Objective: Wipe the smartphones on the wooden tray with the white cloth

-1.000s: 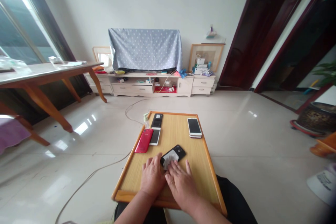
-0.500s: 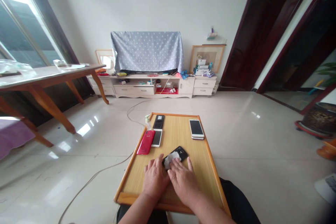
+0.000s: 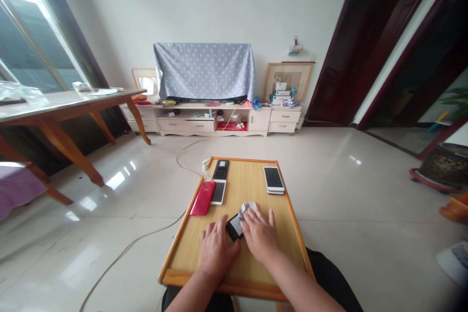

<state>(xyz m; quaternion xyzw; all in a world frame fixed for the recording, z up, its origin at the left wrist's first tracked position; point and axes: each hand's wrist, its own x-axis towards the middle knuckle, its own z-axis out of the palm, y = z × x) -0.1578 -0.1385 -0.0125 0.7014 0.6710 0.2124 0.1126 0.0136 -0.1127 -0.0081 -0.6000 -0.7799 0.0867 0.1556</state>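
A black phone (image 3: 235,227) lies at a slant on the small wooden table (image 3: 241,180), with a pale patch showing on its upward face. My left hand (image 3: 217,250) steadies its near left end between fingers and thumb. Under the fingers of my right hand (image 3: 260,237) a crumpled grey cloth (image 3: 247,208) is pressed against the far end of the phone, covering that end. The right thumb stays close to the phone's edge.
A red phone (image 3: 203,199) overlaps a white phone (image 3: 218,192) on the left. Behind them are a black phone (image 3: 221,169) and a pump bottle (image 3: 205,170). Stacked white phones (image 3: 274,179) sit at the right edge. A cable (image 3: 146,235) runs along the floor.
My right hand has slid the grey cloth up and to the right along the phone, uncovering the pale patch. The left hand has barely moved.
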